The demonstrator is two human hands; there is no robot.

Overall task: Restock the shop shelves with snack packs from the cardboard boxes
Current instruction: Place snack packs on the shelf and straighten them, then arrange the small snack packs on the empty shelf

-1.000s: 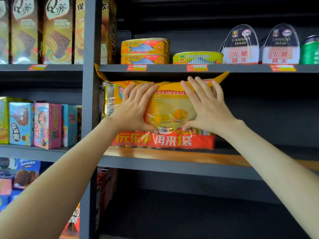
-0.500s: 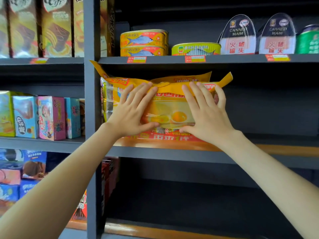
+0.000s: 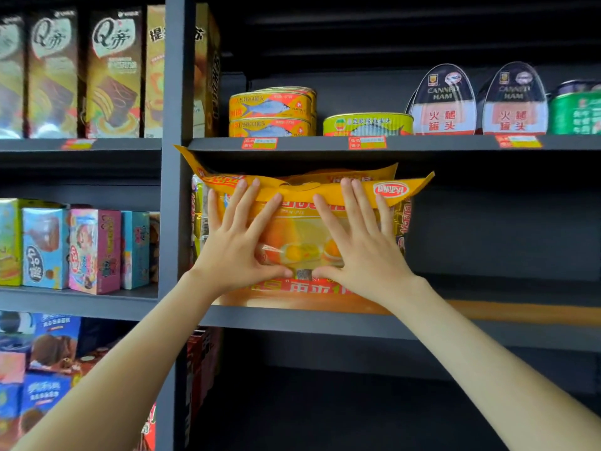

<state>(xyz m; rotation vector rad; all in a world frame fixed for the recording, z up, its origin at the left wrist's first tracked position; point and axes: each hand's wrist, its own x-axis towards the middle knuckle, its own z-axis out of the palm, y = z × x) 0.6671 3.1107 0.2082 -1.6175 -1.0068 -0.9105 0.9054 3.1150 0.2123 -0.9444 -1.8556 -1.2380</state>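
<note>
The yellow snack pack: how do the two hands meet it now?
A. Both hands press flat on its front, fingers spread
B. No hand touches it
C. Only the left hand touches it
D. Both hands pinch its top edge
A: the left hand and the right hand lie flat with straight, spread fingers on the front of the yellow snack pack, which stands on the shelf.

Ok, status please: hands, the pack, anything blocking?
Left hand and right hand open, flat on yellow snack pack. Pack upright on middle shelf, at the left post. Nothing blocking.
</note>
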